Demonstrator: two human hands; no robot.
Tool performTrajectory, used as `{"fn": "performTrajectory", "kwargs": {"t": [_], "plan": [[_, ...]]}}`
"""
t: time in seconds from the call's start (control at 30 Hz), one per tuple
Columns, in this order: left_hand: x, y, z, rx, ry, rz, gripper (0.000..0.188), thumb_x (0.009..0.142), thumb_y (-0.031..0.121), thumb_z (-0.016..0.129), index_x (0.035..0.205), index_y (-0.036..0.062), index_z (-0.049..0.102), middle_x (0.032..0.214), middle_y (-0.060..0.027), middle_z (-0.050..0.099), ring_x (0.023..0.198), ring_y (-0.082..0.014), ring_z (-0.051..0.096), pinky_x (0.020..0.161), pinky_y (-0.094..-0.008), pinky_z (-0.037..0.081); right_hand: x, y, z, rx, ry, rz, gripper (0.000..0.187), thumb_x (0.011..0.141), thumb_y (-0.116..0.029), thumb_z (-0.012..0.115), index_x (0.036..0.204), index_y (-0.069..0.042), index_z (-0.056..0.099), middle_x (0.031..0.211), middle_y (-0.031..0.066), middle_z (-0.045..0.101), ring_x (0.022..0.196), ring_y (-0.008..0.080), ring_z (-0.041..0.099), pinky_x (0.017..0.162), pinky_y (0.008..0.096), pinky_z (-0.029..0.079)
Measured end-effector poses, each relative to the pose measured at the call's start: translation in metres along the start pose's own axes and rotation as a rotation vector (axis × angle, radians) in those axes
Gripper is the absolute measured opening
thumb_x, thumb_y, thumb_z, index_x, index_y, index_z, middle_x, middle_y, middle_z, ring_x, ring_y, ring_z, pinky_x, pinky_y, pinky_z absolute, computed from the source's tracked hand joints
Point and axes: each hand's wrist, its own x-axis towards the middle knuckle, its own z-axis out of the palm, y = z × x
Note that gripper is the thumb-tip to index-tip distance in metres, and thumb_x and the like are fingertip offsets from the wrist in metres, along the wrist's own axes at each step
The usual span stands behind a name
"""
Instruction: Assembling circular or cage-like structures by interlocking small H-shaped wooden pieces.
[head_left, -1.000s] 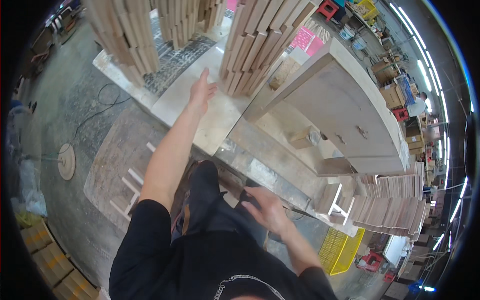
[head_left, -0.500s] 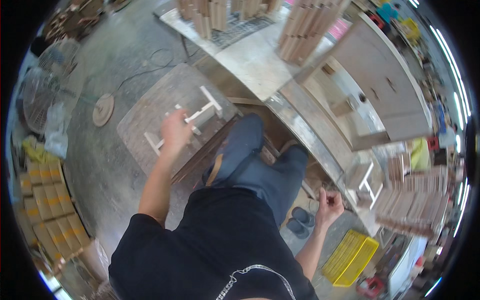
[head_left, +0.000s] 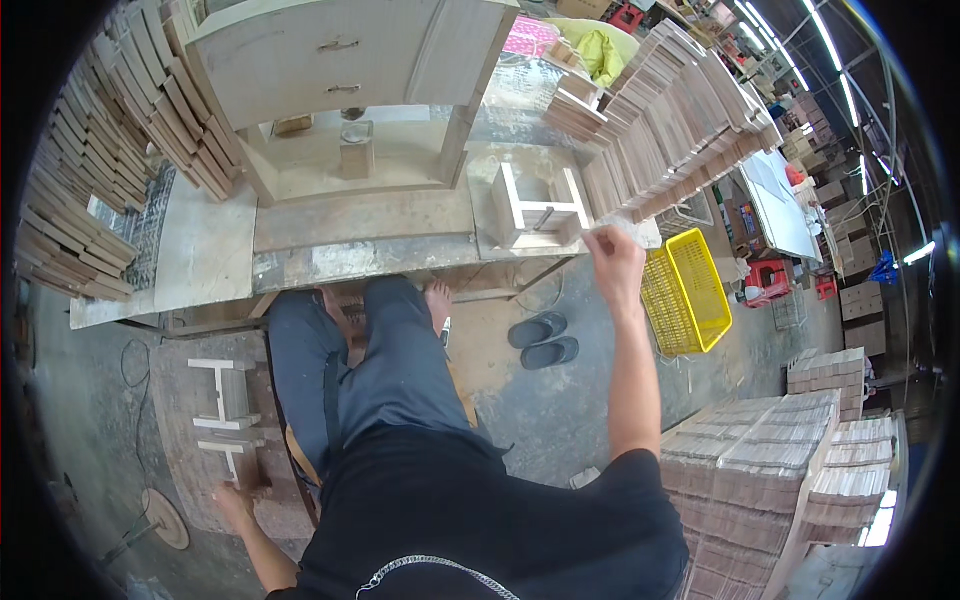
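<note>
My left hand [head_left: 237, 505] is low at the left, at the near end of a small wooden frame [head_left: 232, 462] lying on a worn board. Its fingers are blurred, and whether they grip the frame I cannot tell. Beyond it on the same board lies a second pale wooden frame [head_left: 225, 394]. My right hand [head_left: 617, 264] is at the right front corner of the workbench, fingertips pinched together; what they hold, if anything, is too small to make out. Close beside those fingertips, an H-shaped wooden assembly [head_left: 540, 218] stands on the bench.
A large wooden cabinet frame [head_left: 350, 185] stands on the bench [head_left: 360, 262]. Wood strips [head_left: 120, 110] are stacked at the left, more slats [head_left: 670, 130] at the right. A yellow crate [head_left: 690, 295] and grey slippers [head_left: 540, 340] are on the floor. Stacked boards [head_left: 750, 480] rise at the near right.
My view has swung right toward the bench. My right hand has come up beside the H-shaped assembly. My left hand remains by the board with the small frames, now at its near end.
</note>
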Motion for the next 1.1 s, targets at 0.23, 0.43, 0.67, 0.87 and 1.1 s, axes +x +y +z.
{"fn": "performTrajectory", "kwargs": {"t": [0.23, 0.43, 0.67, 0.87, 1.1], "plan": [[0.011, -0.043, 0.03, 0.038, 0.085, -0.036, 0.027, 0.091, 0.013, 0.063, 0.113, 0.0006, 0.073, 0.115, -0.0265, 0.07, 0.112, -0.0449, 0.066, 0.094, -0.0503, 0.053, 0.083, 0.047, 0.04, -0.317, -0.414, -0.16, 0.024, 0.083, -0.008, 0.076, 0.107, -0.005, 0.074, 0.103, 0.0167, 0.071, 0.098, 0.0357, 0.067, 0.086, 0.0452, 0.055], [-0.006, -0.049, 0.024, -0.063, 0.11, -0.098, 0.032, 0.09, 0.018, 0.07, 0.117, 0.0016, 0.072, 0.111, -0.022, 0.072, 0.106, -0.0409, 0.068, 0.091, -0.0498, 0.052, 0.101, 0.054, 0.05, -0.498, -0.617, -0.289, 0.031, 0.077, -0.009, 0.08, 0.107, -0.007, 0.076, 0.111, 0.0116, 0.07, 0.113, 0.0348, 0.062, 0.099, 0.0449, 0.052], [-0.017, -0.123, -0.01, -0.401, 0.55, -0.252, 0.033, 0.096, 0.028, 0.07, 0.111, -0.0016, 0.073, 0.109, -0.02, 0.074, 0.098, -0.0352, 0.07, 0.089, -0.0439, 0.052, 0.105, 0.051, 0.046, -0.204, -0.479, -0.361, 0.021, 0.076, -0.012, 0.082, 0.096, -0.006, 0.079, 0.111, 0.0114, 0.069, 0.108, 0.0342, 0.06, 0.094, 0.0435, 0.05], [0.005, -0.046, -0.12, -1.172, 0.853, -0.295, 0.035, 0.101, 0.029, 0.065, 0.111, -0.0038, 0.073, 0.115, -0.0139, 0.072, 0.103, -0.0297, 0.068, 0.09, -0.0433, 0.052, 0.081, 0.027, 0.021, -0.194, -0.222, -0.304, 0.025, 0.081, -0.017, 0.083, 0.101, -0.005, 0.077, 0.123, 0.0165, 0.069, 0.117, 0.0346, 0.059, 0.102, 0.0435, 0.047], [-0.059, 0.155, -0.234, -1.35, 0.78, 0.643, 0.022, 0.105, 0.007, 0.053, 0.113, -0.0063, 0.069, 0.114, -0.0157, 0.07, 0.115, -0.0282, 0.064, 0.109, -0.0396, 0.044, 0.031, -0.016, -0.004, 0.676, -0.328, 0.193, 0.011, 0.096, -0.008, 0.07, 0.101, 0.0, 0.065, 0.112, 0.0117, 0.074, 0.1, 0.0147, 0.068, 0.09, 0.0291, 0.052]]}}
